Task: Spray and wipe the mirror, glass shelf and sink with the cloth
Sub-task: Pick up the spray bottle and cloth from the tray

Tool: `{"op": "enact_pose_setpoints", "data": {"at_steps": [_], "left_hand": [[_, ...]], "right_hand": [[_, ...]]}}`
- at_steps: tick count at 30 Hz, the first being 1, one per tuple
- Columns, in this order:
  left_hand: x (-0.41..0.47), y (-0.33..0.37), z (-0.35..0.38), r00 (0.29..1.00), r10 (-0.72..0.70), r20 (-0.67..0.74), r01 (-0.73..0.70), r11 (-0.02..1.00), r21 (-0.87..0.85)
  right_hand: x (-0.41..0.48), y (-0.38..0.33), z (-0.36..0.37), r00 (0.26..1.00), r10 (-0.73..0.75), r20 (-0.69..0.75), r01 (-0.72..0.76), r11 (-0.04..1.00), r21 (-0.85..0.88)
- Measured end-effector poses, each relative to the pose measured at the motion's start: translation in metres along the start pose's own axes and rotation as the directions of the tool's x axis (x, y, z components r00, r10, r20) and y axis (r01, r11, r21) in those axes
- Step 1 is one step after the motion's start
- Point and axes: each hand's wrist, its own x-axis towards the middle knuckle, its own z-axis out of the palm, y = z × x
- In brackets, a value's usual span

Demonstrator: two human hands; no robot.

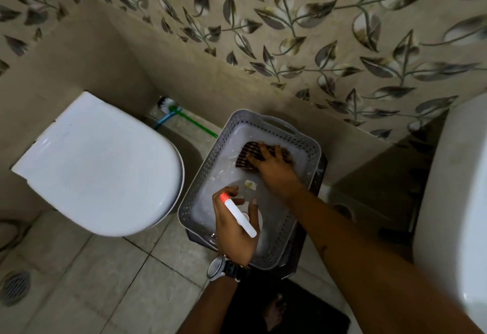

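As I look down through the head camera, both my hands are over a grey perforated basket [208,175] that sits on a dark stand [303,244] by the wall. My left hand [232,236] is wrapped round the spray bottle [241,215], a white tube with an orange tip pointing up and left. It holds the bottle above the near end of the basket, and a watch [221,268] sits on that wrist. My right hand [275,166] reaches to the far end of the basket and lies palm down on the cloth [246,158], fingers spread and fairly straight. The cloth is dark and striped, lies on the basket's white bottom, and is partly hidden under that hand. The two hands are apart, the right one farther from me.

To the left stands a white toilet [100,165] with its lid down, and behind it a green-handled brush [192,121] lies by the wall. At the right edge curves the white sink [453,189], well apart from the cloth. A floor drain [15,287] shows at lower left, and my bare foot [274,312] rests on a dark mat [316,318]. Leaf-patterned tiles [290,17] cover the upper wall.
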Motion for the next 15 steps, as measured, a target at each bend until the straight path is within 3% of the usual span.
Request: {"op": "enact_pose_setpoints", "data": {"at_steps": [5, 9, 15], "left_hand": [[-0.001, -0.001, 0.001, 1.0, -0.007, -0.023, 0.006, 1.0, -0.011], [-0.003, -0.003, 0.0, 0.999, 0.038, -0.013, -0.038, 0.999, -0.003], [0.0, -0.007, -0.003, 0.999, 0.015, 0.03, -0.016, 1.0, 0.024]], "right_hand": [[-0.011, 0.009, -0.006, 0.993, -0.049, -0.109, 0.058, 0.995, 0.084], [-0.005, 0.01, -0.003, 0.987, 0.021, -0.162, 0.019, 0.97, 0.244], [0.003, -0.001, 0.004, 0.995, 0.098, -0.024, -0.096, 0.994, 0.045]]}}
